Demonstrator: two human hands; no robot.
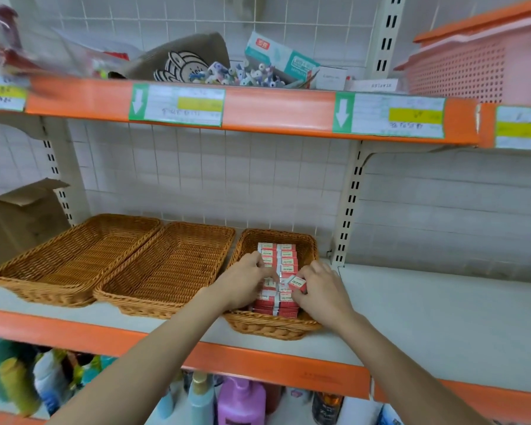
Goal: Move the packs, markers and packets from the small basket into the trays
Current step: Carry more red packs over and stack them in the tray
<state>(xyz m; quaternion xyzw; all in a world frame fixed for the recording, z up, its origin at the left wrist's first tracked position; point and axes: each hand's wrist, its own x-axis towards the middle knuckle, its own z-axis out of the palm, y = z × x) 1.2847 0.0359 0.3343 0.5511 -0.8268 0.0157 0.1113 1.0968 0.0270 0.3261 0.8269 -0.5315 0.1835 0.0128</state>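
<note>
A small wicker basket point(307, 243) stands on the middle shelf, filled with several red and white packs point(281, 259) laid in rows. Both my hands are inside it. My left hand point(242, 282) curls its fingers over the packs near the basket's middle. My right hand point(321, 289) pinches one tilted red and white pack point(298, 283) lifted slightly above the rows. Left of the basket lie two long wicker trays, the nearer tray point(169, 265) and the far left tray point(74, 259), with nothing inside either. No markers or packets show.
The white shelf point(426, 317) runs on bare to the right of the basket. An upper orange-edged shelf point(258, 105) carries price labels, a pink crate point(472, 65) and assorted goods. Bottles point(236, 400) stand on the shelf below. A cardboard box point(16, 216) sits at far left.
</note>
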